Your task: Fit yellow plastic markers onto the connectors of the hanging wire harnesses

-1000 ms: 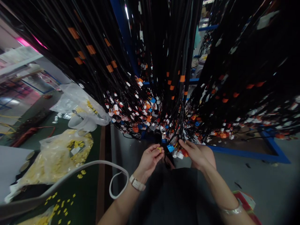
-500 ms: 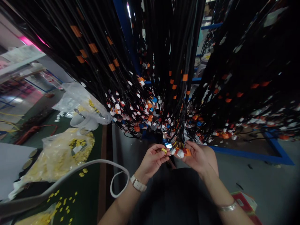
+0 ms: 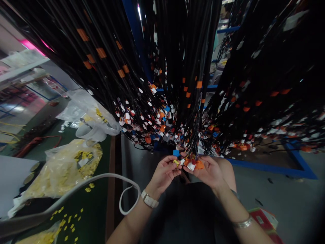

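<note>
One small yellow piece sits pinched between the thumb and fingers of our left hand, below the hanging cables. Just above those fingers is a blue connector; we cannot tell whether they touch it. Right beside, the fingers of our right hand close around a bunch of white and orange connectors. Our two hands nearly meet. Above them, thick rows of black cables hang down, some wrapped with orange bands, ending in a crowd of mixed connectors. A blue frame stands low on the right. To our left is a green worktop, where a clear bag of yellow pieces rests near a white cup and loose yellow pieces lie scattered. A pale hose passes over the worktop and loops beyond its edge, near the white watch on our left wrist. A metallic bracelet circles our right forearm.
</note>
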Demonstrator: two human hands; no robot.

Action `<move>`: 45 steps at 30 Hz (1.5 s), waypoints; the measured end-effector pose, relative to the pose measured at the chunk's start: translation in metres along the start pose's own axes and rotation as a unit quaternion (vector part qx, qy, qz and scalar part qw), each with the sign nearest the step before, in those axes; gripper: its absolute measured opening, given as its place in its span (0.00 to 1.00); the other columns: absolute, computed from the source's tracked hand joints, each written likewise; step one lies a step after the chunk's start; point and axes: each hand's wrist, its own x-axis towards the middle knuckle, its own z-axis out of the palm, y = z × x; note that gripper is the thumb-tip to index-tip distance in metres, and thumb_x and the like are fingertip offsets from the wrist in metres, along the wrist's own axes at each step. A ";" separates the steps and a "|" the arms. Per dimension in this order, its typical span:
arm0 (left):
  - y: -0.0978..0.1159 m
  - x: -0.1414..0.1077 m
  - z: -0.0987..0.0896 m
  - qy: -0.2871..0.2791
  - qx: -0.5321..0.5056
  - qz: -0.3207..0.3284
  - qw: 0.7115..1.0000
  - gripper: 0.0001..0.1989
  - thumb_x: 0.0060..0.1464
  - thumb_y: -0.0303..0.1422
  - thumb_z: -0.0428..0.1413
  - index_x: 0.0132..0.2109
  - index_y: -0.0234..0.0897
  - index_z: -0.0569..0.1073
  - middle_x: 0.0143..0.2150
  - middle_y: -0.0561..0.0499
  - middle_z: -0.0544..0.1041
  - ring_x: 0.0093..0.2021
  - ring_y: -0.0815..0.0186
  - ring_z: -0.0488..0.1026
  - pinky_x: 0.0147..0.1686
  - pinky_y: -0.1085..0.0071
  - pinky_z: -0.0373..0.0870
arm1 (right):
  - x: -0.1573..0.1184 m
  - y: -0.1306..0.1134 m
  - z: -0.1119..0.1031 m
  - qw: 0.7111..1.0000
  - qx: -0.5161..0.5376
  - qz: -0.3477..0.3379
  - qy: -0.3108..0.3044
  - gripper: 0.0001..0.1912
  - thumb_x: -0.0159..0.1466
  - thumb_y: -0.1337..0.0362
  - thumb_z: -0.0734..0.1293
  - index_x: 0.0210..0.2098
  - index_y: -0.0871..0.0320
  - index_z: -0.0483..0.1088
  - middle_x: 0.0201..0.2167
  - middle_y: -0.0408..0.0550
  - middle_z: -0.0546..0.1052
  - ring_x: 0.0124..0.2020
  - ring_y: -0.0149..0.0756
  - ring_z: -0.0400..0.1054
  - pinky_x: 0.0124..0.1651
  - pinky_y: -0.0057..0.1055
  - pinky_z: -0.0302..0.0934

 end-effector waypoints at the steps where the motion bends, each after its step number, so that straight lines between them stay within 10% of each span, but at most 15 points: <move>1: -0.001 0.000 0.000 -0.001 0.002 -0.005 1.000 0.14 0.42 0.26 0.62 0.39 0.32 0.71 0.32 0.49 0.74 0.32 0.69 0.72 0.33 0.73 0.69 | 0.000 0.001 0.002 1.000 -0.004 -0.003 -0.006 0.14 0.54 0.65 0.59 0.38 0.56 0.72 0.46 0.48 0.74 0.48 0.41 0.67 0.53 0.48 0.55; 23: -0.009 -0.001 0.003 -0.001 0.074 0.025 0.997 0.11 0.46 0.26 0.60 0.39 0.33 0.72 0.33 0.49 0.74 0.34 0.68 0.73 0.35 0.73 0.70 | 0.008 0.018 -0.004 0.987 -0.114 -0.092 0.061 0.13 0.46 0.62 0.75 0.30 0.55 0.72 0.26 0.40 0.75 0.29 0.29 0.69 0.34 0.25 0.64; 45: -0.011 -0.001 0.010 0.087 0.295 0.159 0.938 0.11 0.43 0.32 0.62 0.36 0.32 0.74 0.28 0.50 0.75 0.26 0.72 0.69 0.30 0.76 0.67 | 0.019 0.026 0.025 0.943 -0.237 -0.128 0.194 0.17 0.47 0.54 0.73 0.27 0.60 0.68 0.19 0.39 0.68 0.19 0.26 0.60 0.22 0.25 0.52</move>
